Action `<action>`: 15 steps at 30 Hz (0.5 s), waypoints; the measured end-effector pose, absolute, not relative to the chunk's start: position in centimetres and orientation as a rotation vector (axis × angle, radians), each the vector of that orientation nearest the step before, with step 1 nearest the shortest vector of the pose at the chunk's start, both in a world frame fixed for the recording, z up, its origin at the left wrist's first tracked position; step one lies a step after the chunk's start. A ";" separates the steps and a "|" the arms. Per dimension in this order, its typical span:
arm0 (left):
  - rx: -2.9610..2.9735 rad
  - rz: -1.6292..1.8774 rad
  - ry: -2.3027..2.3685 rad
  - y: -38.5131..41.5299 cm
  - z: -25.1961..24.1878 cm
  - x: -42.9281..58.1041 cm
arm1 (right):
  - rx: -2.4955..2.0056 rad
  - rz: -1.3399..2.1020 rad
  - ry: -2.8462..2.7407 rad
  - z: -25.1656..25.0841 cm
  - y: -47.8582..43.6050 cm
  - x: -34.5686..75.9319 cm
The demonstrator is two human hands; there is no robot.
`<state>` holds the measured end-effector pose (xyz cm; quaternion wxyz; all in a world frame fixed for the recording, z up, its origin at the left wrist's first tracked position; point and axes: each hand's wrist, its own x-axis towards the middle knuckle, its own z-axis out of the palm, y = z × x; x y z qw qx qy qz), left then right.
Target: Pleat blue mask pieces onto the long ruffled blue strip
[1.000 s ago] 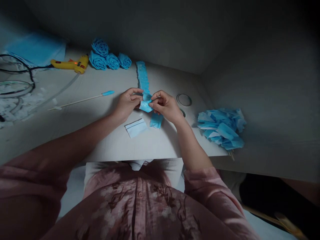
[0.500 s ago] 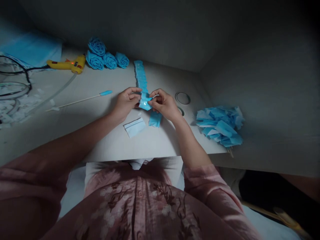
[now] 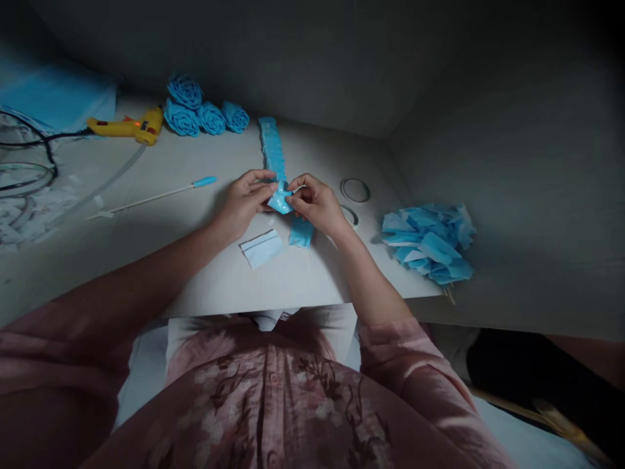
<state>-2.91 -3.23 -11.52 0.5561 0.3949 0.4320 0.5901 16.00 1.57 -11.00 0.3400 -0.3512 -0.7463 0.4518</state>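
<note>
A long pleated strip of blue paper-like material [image 3: 272,146] runs away from me across the table. Its near end, with a shiny patch, lies between my hands. My left hand [image 3: 247,198] grips the left side of that end, thumb on top. With thumb and fingertips, my right hand [image 3: 315,202] pinches the right side. Just below the right hand a short blue piece [image 3: 301,232] lies flat, partly covered by the fingers. Nearer to me is a pale blue folded piece [image 3: 262,249] with a dark line across it.
Several blue rosettes [image 3: 211,118] sit at the back, beside a yellow glue gun [image 3: 144,127] with a lit orange spot. A blue-tipped stick [image 3: 161,197] lies at left, near white scraps [image 3: 24,215]. Tape rings [image 3: 355,190] and a blue bunch [image 3: 430,241] are at right.
The near end of the strip looks more folded and bunched between my fingers, and my right fingertips have shifted slightly left. The whole view has shifted a little.
</note>
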 end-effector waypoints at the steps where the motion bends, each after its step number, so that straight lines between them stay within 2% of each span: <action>1: 0.913 1.391 1.026 -3.2 -11.4 -2.9 | -0.916 1.163 -1.944 -11.0 1.5 16.0; 15: 0.867 1.191 1.040 -2.6 -11.4 -4.5 | -0.874 1.101 -2.100 -10.5 0.7 16.1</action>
